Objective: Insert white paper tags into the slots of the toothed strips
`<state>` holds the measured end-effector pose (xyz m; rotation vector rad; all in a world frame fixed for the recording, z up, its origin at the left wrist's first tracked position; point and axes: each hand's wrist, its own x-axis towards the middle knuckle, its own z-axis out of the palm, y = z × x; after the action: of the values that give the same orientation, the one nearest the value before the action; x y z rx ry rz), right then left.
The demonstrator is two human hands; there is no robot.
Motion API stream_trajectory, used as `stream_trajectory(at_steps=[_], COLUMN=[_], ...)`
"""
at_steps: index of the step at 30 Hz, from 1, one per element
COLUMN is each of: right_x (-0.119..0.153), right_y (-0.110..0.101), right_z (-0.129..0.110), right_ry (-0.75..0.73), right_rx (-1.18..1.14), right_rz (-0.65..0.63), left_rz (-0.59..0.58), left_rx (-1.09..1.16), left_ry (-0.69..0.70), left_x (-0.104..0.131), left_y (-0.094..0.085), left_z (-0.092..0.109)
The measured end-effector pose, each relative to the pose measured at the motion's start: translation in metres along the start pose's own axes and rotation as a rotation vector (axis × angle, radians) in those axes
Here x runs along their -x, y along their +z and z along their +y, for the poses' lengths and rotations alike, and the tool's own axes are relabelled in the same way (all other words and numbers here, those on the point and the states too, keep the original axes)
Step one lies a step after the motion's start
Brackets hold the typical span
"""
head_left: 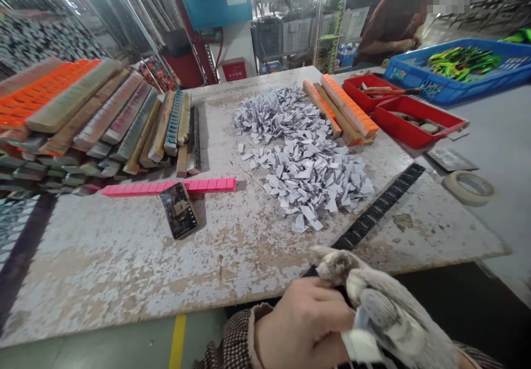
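Observation:
My bare left hand [305,325] is closed at the table's near edge, its fingertips mostly hidden. Close against it, my right hand [385,305] wears a greyish-white knitted glove and has its fingers curled. The gloved fingertips cover the near part of a black notched strip [377,208], which slants away over the tabletop. A small white piece [362,347] shows between the two hands; what exactly they grip is hidden. Beyond them lies a large heap of small white paper slips [307,159].
A phone [179,211] leans on a pink notched bar [213,185]. Stacked bars [91,109] fill the left side; orange bars [348,106] lie behind the heap. At right are red trays [418,134], a blue basket [448,89] and a tape roll [468,186]. A person [392,17] is behind.

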<state>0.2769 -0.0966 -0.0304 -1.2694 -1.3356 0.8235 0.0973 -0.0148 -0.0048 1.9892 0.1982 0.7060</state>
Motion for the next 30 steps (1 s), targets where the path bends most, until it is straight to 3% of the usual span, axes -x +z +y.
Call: stream_trajectory(at_steps=[3, 4, 6, 9, 12, 15, 17, 20, 24, 30], right_x=[-0.002, -0.003, -0.006, -0.007, -0.008, -0.012, -0.015, -0.021, -0.028, -0.032], right_y=[0.002, 0.003, 0.008, 0.01, 0.002, -0.013, -0.022, -0.025, -0.021, -0.023], right_z=[-0.007, -0.009, -0.01, -0.008, -0.004, 0.007, 0.018, 0.034, 0.039, 0.033], right_ry=[-0.054, -0.074, -0.087, -0.057, -0.07, -0.139, -0.24, -0.36, -0.402, -0.44], right_rx=[0.112, 0.165, 0.227, 0.232, 0.275, 0.376, 0.565, 0.849, 0.998, 1.003], right_rz=[0.098, 0.136, 0.161, 0.089, 0.064, 0.143, 0.209, 0.163, 0.03, -0.045], left_rz=[0.286, 0.325, 0.278, 0.102, 0.023, 0.064, 0.101, 0.066, 0.005, 0.009], left_rx=[-0.272, -0.34, -0.358, -0.182, -0.145, -0.438, -0.692, -0.943, -1.048, -0.968], left_ry=[-0.167, -0.208, -0.215, -0.099, -0.029, -0.131, -0.259, -0.385, -0.412, -0.424], left_x=[0.003, 0.004, 0.005, 0.004, 0.001, -0.009, -0.021, -0.04, -0.057, -0.054], left_y=[0.004, 0.005, 0.006, 0.005, 0.0, -0.011, -0.019, -0.025, -0.024, -0.028], left_z=[-0.011, -0.013, -0.015, -0.012, -0.017, -0.034, -0.05, -0.071, -0.09, -0.096])
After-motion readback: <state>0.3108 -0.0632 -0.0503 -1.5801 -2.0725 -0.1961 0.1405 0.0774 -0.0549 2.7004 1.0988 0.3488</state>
